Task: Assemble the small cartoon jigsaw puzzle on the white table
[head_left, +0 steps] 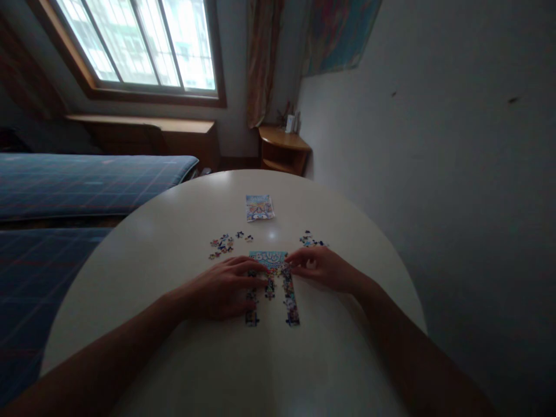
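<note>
A partly joined jigsaw puzzle (267,259) lies flat on the white round table, its top band lettered and pale blue, with strips running down both sides and a short one in the middle. My left hand (226,286) rests over its left side, fingers spread and lying flat, covering part of that strip. At the upper right corner, my right hand (319,267) touches the puzzle with thumb and fingers curled close together. Whatever sits between those fingertips, perhaps a small piece, is too small to make out.
Loose puzzle pieces (223,243) are scattered left of the puzzle, and more loose pieces (307,238) lie behind my right hand. A printed picture sheet (259,208) lies farther back on the table (186,202). A bed (87,179) stands at the left, a wall (434,174) at the right.
</note>
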A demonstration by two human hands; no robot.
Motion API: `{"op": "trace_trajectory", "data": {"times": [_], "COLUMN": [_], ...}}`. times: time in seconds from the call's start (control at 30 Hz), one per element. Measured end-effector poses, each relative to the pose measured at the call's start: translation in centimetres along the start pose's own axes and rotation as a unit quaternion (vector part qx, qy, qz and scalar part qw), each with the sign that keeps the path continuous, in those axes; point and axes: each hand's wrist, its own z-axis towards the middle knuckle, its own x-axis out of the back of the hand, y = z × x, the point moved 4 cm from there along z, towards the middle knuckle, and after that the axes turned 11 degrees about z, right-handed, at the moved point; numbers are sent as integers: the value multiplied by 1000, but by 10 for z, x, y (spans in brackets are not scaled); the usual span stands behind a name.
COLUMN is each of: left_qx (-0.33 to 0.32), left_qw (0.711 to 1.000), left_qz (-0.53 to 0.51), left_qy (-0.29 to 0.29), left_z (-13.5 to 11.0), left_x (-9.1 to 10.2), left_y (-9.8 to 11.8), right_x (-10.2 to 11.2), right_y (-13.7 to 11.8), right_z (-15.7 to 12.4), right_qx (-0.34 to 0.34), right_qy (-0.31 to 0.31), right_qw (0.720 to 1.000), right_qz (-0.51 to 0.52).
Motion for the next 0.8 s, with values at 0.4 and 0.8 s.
{"op": "trace_trajectory", "data": {"times": [0.4, 0.8], "left_qx": [-2, -5], "left_qw": [1000, 1000], "left_qz": [-11, -12], "left_qy": [14, 8], "left_z": [-1, 0], "left_x": [-3, -1], "left_y": [-2, 0], "right_x": [-18, -26], "right_y": [-18, -17], "right_z": [2, 2], "right_qx": [2, 31], "right_qy": [-19, -42], "right_qw": [999, 997], "right_qz": [-36, -57]}}
